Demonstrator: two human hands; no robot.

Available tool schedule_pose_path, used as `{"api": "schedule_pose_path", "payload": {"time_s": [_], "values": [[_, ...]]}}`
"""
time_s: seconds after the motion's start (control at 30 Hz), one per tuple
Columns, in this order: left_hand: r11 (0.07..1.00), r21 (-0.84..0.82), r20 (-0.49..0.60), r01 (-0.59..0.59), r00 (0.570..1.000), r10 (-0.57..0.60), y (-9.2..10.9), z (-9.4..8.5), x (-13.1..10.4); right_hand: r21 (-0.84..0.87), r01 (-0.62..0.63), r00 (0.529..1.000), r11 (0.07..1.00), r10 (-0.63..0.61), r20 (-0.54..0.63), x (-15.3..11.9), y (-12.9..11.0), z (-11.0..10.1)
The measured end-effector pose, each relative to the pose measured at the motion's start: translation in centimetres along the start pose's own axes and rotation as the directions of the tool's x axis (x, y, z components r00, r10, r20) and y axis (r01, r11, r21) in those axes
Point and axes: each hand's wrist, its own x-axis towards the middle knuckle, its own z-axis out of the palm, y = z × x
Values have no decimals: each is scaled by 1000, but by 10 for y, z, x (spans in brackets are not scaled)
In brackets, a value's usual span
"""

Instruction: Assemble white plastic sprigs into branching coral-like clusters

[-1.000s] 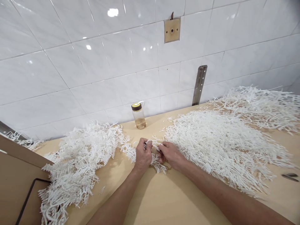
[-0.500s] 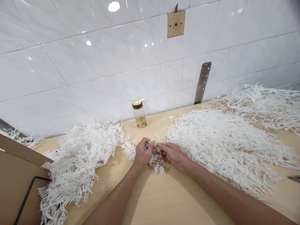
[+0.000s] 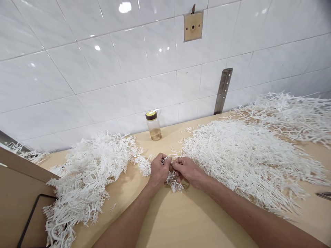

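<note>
Close together over the middle of the table, my left hand [image 3: 159, 169] and my right hand [image 3: 188, 171] work on a thin white branching strand, which looks like a plastic twig. The left fingers are closed round it, with a small dark bit showing between thumb and forefinger. My right thumb and forefinger are pinched together close to the left thumb; the fine part between them is too small to make out. Below the hands hangs or lies a small white branched tuft [image 3: 174, 183]. More white sprigs [image 3: 143, 164] lie just left of the left hand.
A large heap of white branched strands [image 3: 243, 155] spreads at the right, another heap [image 3: 88, 172] at the left. A lidded bottle [image 3: 155, 129] with some liquid stands near the tiled wall. A dark metal object [image 3: 323, 195] lies at the right edge. A brown panel [image 3: 23, 196] stands lower left.
My right fingers have drawn into a tighter pinch near the left thumb. The fine white tips that showed between the hands are less visible now.
</note>
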Motion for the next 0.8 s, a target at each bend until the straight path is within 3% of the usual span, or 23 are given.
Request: {"api": "schedule_pose_path", "payload": {"time_s": [0.23,0.33,0.43,0.53,0.6,0.7,0.77,0.8], "values": [[993,114,-75,-22,997,30,-1,-2,3,-224,-12,999,974,4,-35,-5,-1,-4],[991,125,-178,46,984,-24,-6,-10,11,-377,92,993,922,-111,-28,-13,2,-1],[998,42,-59,48,997,-45,-10,-15,15,-473,240,965,848,-263,18,-21,-2,3],[995,-86,89,51,995,-43,-10,-15,15,-453,322,928,831,-372,-24,-25,-14,-1],[984,-162,114,79,992,-61,-8,-14,15,-496,372,872,785,-479,-103,-26,-25,-12],[966,-236,87,101,993,-83,-2,-15,14,-691,411,695,594,-695,-184,-23,-39,-36],[961,-255,91,108,992,-87,3,-15,14,-810,353,584,468,-787,-201,-21,-45,-55],[959,-263,99,108,991,-85,6,-15,13,-859,293,561,421,-803,-202,-20,-47,-64]]}}
